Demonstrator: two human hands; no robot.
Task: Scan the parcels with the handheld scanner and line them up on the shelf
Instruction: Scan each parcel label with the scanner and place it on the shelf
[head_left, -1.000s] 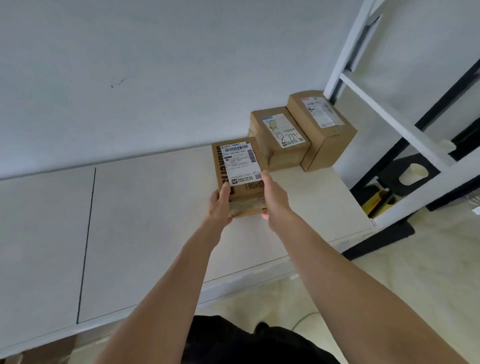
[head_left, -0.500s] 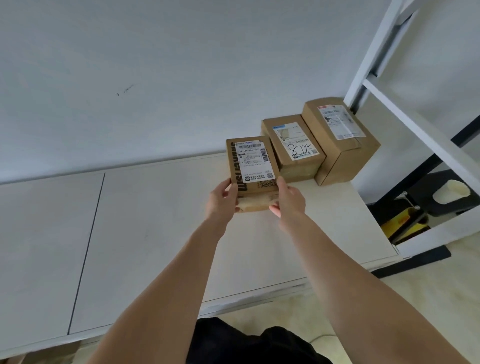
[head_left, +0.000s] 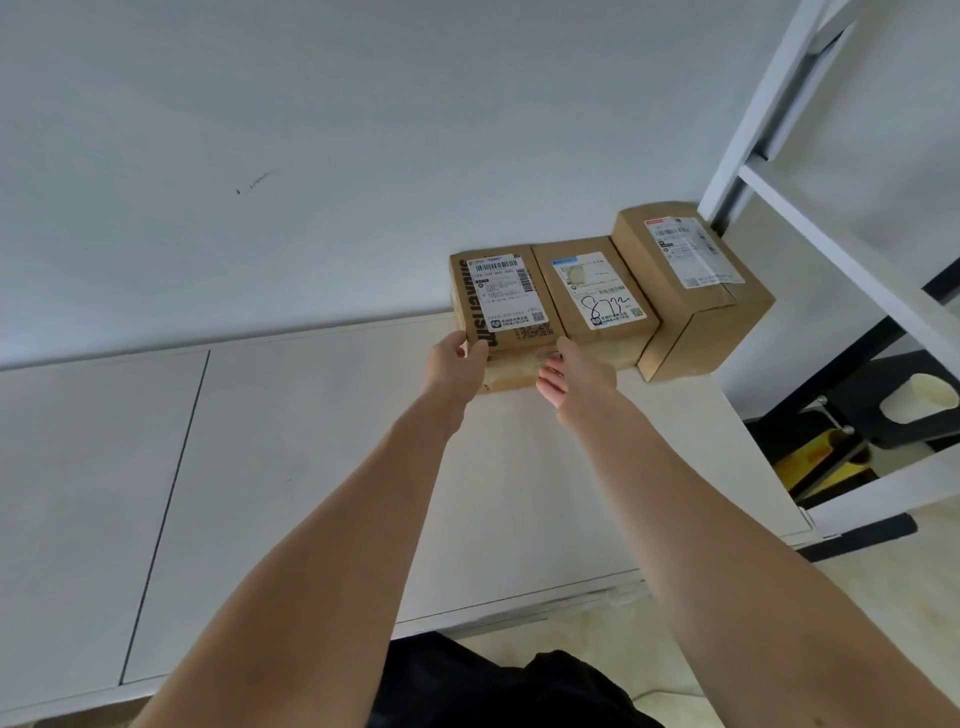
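Three brown cardboard parcels with white labels stand in a row at the back of the white shelf top (head_left: 311, 441), against the wall. The leftmost parcel (head_left: 501, 296) sits flush beside the middle parcel (head_left: 597, 291), which has handwritten digits on its label. The taller right parcel (head_left: 691, 270) ends the row. My left hand (head_left: 454, 366) grips the leftmost parcel's near left corner, thumb on top. My right hand (head_left: 579, 371) touches its near right corner with relaxed fingers. No scanner is in view.
A white metal rack frame (head_left: 841, 260) rises at the right, close to the tall parcel. Below it on the floor are a black stand (head_left: 883, 410), a pale cup-like object (head_left: 919, 397) and something yellow (head_left: 821, 457). The shelf top stretches far left.
Both hands carried the leftmost parcel away from me and set it down against the middle parcel. My right hand's fingers have loosened from it.
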